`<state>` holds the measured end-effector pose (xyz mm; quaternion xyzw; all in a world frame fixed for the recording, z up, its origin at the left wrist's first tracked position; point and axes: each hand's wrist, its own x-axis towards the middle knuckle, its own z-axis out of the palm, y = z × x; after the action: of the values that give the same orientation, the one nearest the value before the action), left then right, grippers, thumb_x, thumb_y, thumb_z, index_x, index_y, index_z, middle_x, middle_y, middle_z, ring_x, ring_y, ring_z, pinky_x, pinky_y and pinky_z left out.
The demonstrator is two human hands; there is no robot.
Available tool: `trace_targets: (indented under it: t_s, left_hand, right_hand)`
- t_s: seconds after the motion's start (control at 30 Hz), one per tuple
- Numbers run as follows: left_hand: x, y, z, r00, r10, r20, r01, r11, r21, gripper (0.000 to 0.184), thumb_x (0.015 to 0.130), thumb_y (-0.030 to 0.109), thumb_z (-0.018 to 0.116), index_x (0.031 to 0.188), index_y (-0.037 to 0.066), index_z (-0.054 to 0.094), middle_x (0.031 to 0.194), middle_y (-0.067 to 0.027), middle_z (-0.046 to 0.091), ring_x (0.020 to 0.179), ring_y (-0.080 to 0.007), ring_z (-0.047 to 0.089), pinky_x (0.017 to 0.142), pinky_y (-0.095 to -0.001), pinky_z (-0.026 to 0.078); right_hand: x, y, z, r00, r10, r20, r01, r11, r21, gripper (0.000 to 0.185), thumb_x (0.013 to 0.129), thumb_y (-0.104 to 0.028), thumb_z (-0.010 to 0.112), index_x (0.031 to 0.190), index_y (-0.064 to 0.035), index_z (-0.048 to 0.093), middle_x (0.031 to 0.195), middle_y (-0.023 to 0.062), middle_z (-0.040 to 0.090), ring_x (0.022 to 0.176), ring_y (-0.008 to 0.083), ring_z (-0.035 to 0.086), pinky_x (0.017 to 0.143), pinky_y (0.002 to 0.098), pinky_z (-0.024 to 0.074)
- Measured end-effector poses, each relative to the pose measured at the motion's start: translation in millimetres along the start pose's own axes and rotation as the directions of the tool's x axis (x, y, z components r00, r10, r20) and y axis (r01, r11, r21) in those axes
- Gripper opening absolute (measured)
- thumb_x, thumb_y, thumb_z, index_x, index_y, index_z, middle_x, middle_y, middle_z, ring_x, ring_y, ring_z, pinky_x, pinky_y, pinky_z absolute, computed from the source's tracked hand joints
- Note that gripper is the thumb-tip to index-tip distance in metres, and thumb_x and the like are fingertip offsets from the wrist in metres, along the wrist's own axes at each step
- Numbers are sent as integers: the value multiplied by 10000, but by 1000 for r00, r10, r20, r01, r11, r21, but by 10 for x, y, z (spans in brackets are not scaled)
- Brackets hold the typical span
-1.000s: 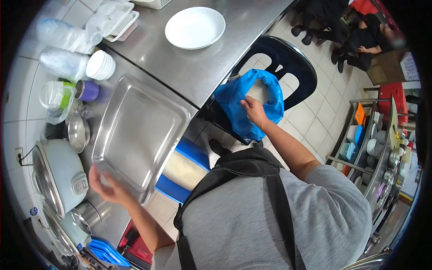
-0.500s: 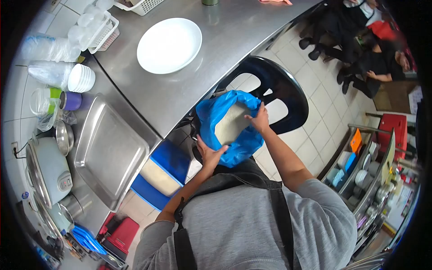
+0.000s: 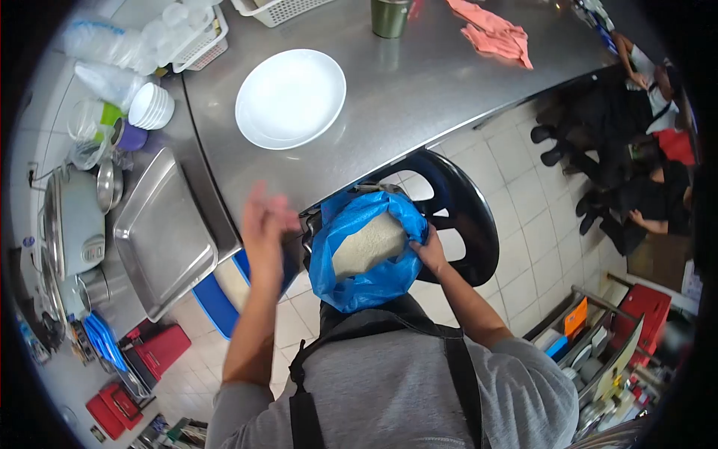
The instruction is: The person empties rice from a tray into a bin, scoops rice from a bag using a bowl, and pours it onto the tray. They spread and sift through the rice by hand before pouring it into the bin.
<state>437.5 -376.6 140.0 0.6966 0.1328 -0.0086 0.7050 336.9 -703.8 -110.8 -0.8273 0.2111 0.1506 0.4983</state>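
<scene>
A blue plastic bag (image 3: 348,293) stands with its mouth spread open in front of my body, by the black chair (image 3: 486,247). Inside it lies a pale, fine-grained dry material (image 3: 370,245); its kind I cannot make out. My right hand (image 3: 429,251) grips the bag's rim on the right side, thumb over the edge. Raised off the bag, my left hand (image 3: 267,221) is near the steel table's edge, blurred by motion, with its fingers apart and nothing seen in them. A white round plate (image 3: 290,99) rests on the steel table (image 3: 359,112) beyond.
A rectangular metal tray (image 3: 168,232) lies on the left counter, near a rice cooker (image 3: 78,217) and stacked white bowls (image 3: 152,106). A green cup (image 3: 390,18) and a pink cloth (image 3: 497,34) sit farther back. Below left is a blue bin (image 3: 217,307). People sit at the right.
My left hand has let go of the bag's rim and moved up and left. The right hand still holds the rim. The view has shifted, showing more of the cup and pink cloth.
</scene>
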Motion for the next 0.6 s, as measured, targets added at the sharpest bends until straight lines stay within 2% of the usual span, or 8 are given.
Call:
trace_targets:
  t_s: [0.1, 0.17, 0.27, 0.3, 0.4, 0.47, 0.53, 0.6]
  left_hand:
    - [860, 89, 106, 971, -241, -7, 231, 937, -261, 627, 954, 225, 558, 1432, -33, 244, 1156, -198, 545, 957, -308, 653, 846, -418, 558]
    - [1352, 101, 246, 951, -244, 192, 301, 880, -368, 632, 961, 213, 542, 1427, -59, 213, 1199, -247, 530, 1011, -346, 641, 905, -448, 539]
    - [1637, -112, 356, 983, -116, 143, 159, 923, -350, 582, 972, 189, 512, 1413, -73, 238, 1256, -270, 514, 1003, -342, 644, 932, -427, 528]
    - [1425, 1, 469, 993, -116, 37, 121, 919, -375, 473, 981, 165, 478, 1377, -55, 342, 1258, -246, 528, 1003, -310, 641, 924, -384, 518]
    - [644, -110, 336, 995, 83, 50, -81, 996, -35, 473, 970, 220, 551, 1350, -23, 406, 1276, -222, 532, 1096, -304, 609, 963, -370, 474]
    - [-29, -475, 162, 1000, 10, -3, -9, 961, 277, 538, 913, 276, 654, 1322, -13, 456, 1287, -193, 534, 1144, -307, 571, 948, -372, 463]
    - [-652, -893, 26, 920, 373, 123, -324, 543, 774, 775, 790, 298, 782, 1394, 22, 382, 1291, -213, 523, 1231, -306, 494, 1046, -448, 372]
    - [-1089, -1212, 96, 967, 224, -119, -20, 533, 846, 1018, 701, 368, 835, 1471, 60, 246, 1294, -228, 508, 1310, -351, 399, 1107, -496, 266]
  right_hand:
    - [21, 204, 61, 993, -108, -48, 111, 992, 67, 884, 693, -226, 818, 1379, 42, 328, 1303, 284, 491, 1200, 417, 514, 1019, 449, 423]
    - [42, 139, 19, 995, -98, -11, 98, 995, -17, 892, 689, -231, 823, 1378, 44, 327, 1287, 280, 507, 1186, 408, 528, 1010, 445, 431]
    - [37, -28, -47, 998, -39, 53, 41, 998, -37, 879, 692, -241, 832, 1358, 45, 336, 1239, 278, 543, 1151, 400, 557, 989, 442, 445]
    - [39, -77, -60, 997, -20, 70, 23, 999, -38, 873, 694, -241, 833, 1352, 46, 337, 1232, 279, 547, 1148, 401, 560, 985, 443, 447]
    - [68, -84, -72, 993, 48, 105, -41, 997, -62, 831, 701, -239, 830, 1317, 47, 350, 1238, 283, 545, 1153, 405, 558, 982, 447, 446]
    - [79, -47, -44, 993, 52, 110, -42, 995, -91, 797, 702, -254, 831, 1272, 44, 361, 1219, 276, 559, 1123, 402, 577, 955, 446, 461]
    - [112, -30, -4, 996, 7, 90, 4, 993, -119, 766, 698, -286, 838, 1212, 37, 371, 1169, 258, 594, 1057, 393, 619, 901, 442, 492]
    - [193, 46, 170, 999, 36, 35, -32, 991, -129, 783, 674, -282, 854, 1210, 36, 379, 1135, 248, 610, 1036, 382, 628, 886, 442, 498]
